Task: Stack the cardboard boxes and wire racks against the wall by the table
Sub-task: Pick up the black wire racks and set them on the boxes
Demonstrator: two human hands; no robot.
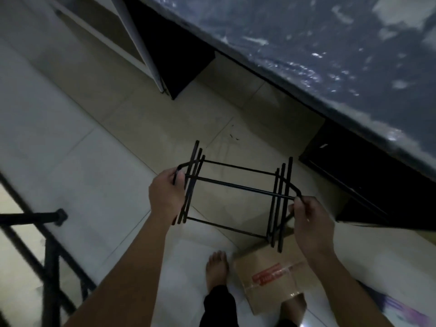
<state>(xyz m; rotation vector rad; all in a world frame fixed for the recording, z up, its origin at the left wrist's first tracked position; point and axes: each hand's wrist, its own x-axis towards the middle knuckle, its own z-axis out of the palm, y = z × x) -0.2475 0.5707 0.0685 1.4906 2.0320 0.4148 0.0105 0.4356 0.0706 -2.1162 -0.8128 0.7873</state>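
Observation:
I hold a stack of black wire racks (236, 185) in the air above the tiled floor, roughly level, in the middle of the view. My left hand (166, 192) grips the bent handle at the racks' left end. My right hand (311, 223) grips the handle at their right end. Below the racks, by my bare feet, a flat brown cardboard box (271, 279) with a red label lies on the floor. The dark table (330, 55) with a blue mottled top runs along the upper right.
Dark cabinets (368, 185) stand under the table at right. A white frame or door (139, 43) leans at upper left near a black panel (174, 64). A black metal frame (47, 251) occupies the lower left. My bare foot (217, 267) stands beside the box.

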